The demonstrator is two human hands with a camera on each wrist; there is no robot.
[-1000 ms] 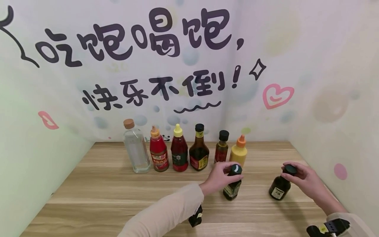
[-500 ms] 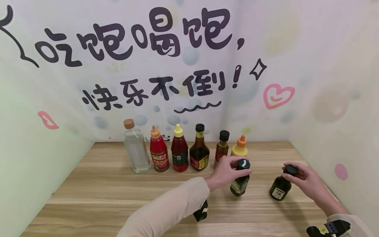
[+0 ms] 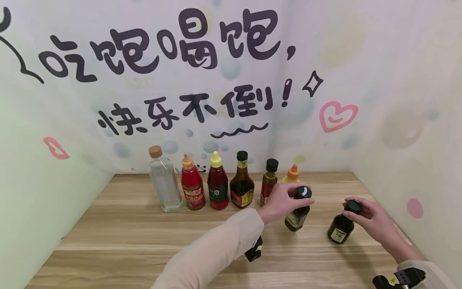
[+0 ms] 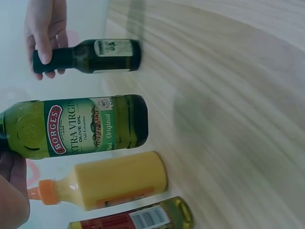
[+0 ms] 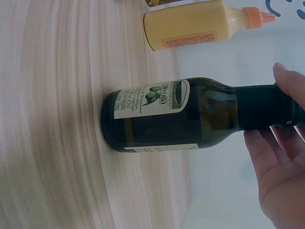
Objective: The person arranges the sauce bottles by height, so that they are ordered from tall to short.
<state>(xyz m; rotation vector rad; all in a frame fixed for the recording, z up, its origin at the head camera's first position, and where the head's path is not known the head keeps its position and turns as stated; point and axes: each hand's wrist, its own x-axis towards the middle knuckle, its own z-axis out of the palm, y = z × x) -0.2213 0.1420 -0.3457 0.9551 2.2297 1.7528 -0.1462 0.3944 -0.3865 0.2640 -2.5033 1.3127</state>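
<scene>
My left hand grips a green-glass olive oil bottle near its dark cap. The bottle hangs slightly tilted over the table, its shadow apart from its base in the left wrist view. Its Borges label shows there in full. At the right, a darker olive oil bottle with a cream label stands upright on the wood. My right hand holds that one round its capped neck, thumb on one side and fingers on the other. In the head view, a yellow squeeze bottle is partly hidden behind my left hand.
Along the back of the wooden table stand a clear bottle, a red sauce bottle, a dark red one with yellow tip, a brown sauce bottle and a small black-capped bottle. Walls close in behind and beside.
My left hand has carried its olive oil bottle rightward and away from me, toward the front of the yellow squeeze bottle. My right hand and its bottle have stayed put.
</scene>
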